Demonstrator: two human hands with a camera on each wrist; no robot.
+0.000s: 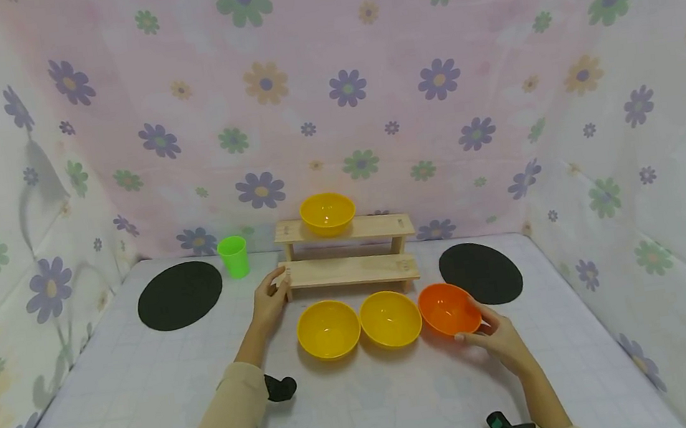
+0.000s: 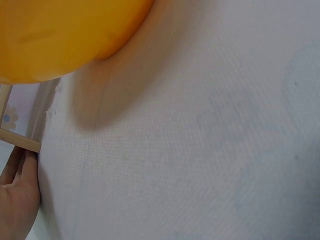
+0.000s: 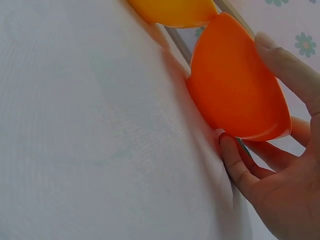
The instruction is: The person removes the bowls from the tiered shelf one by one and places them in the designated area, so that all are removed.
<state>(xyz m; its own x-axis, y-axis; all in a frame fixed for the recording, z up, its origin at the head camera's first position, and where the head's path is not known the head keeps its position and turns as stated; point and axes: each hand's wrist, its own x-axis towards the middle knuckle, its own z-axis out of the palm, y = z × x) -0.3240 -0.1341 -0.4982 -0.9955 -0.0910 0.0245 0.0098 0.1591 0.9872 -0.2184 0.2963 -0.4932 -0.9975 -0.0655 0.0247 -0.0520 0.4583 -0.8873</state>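
Note:
My left hand (image 1: 268, 302) grips the left end of a small two-tier wooden shelf (image 1: 350, 269), at its lower board. In the left wrist view, the fingers (image 2: 29, 165) meet the wood at its end. With my right hand (image 1: 499, 339) I hold an orange bowl (image 1: 450, 310) at its right side, fingers spread along rim and wall. Directly left of it, a yellow bowl (image 1: 391, 319) and another yellow bowl (image 1: 329, 330) stand in a row before the shelf. On the upper board sits a third yellow bowl (image 1: 328, 214).
A green cup (image 1: 234, 257) stands left of the shelf. Beside it lies a black round mat (image 1: 180, 296); a second black mat (image 1: 481, 273) lies behind the orange bowl on the right. Flower-patterned cloth (image 1: 349, 61) walls in the back and sides of the white table (image 1: 369, 413).

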